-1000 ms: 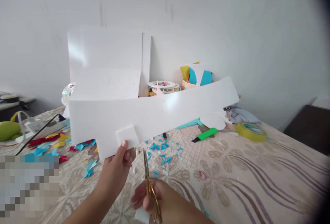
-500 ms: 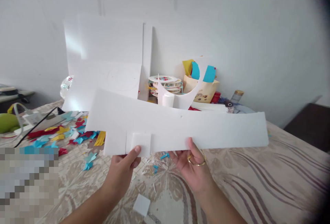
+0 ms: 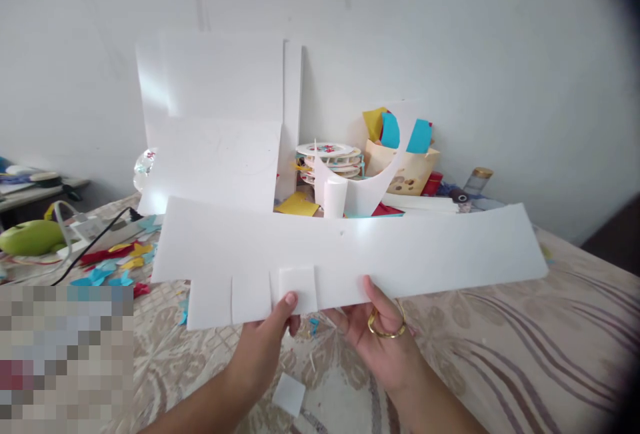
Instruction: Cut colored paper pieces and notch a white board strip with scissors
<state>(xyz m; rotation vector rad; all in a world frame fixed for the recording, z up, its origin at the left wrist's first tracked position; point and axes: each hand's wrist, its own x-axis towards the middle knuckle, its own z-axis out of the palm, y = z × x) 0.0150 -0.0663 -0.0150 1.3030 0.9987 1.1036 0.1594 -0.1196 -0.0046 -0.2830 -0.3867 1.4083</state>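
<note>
A long white foam sheet is held up in front of me, its lower left edge stepped and marked by short vertical cuts. Against its lower edge, my left hand pinches a small white square, thumb in front and fingers behind. To the right, my right hand grips the same sheet from below, thumb on its front face. A gold-coloured loop, like a scissors handle, hangs at that thumb; any blades are hidden. Another loose white square lies on the patterned tablecloth below.
Large white boards lean on the wall. Behind the sheet stand a white roll, a curved white cut-out, stacked round tiers and a bag with coloured pieces. Colourful scraps, a cable and a green object are at left.
The sheet's left end has dropped and its right end has risen. My left hand and the small square have shifted right along the lower edge, uncovering another cut. The view has turned slightly left.
</note>
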